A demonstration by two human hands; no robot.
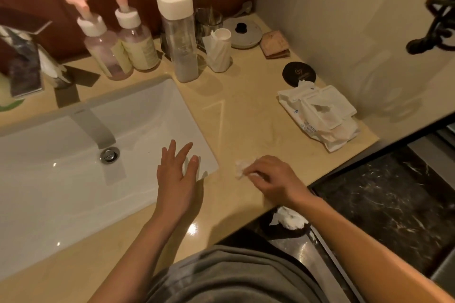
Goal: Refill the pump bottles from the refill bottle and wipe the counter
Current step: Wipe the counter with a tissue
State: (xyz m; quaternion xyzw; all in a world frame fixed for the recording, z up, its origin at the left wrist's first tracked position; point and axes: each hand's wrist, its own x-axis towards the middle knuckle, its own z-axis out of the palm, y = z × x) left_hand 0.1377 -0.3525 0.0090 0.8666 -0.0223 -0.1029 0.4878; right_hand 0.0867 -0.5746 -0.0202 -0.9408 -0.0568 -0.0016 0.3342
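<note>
Two clear pump bottles with pink pump heads, one (104, 44) beside the other (138, 39), stand at the back of the beige counter (236, 125). To their right stands the tall clear refill bottle (179, 39) with a white cap on. My right hand (270, 177) presses a crumpled white wipe (242, 170) onto the counter near its front edge. My left hand (178, 174) hovers with fingers spread over the right corner of the white sink (73, 179), holding nothing.
A grey faucet (94, 128) reaches over the sink. A pack of wet wipes (320, 115), a black round disc (299, 74), a small cup stuffed with tissue (220, 51), a glass and a round lid sit at the right. A bin with used tissue (289, 220) stands below the counter edge.
</note>
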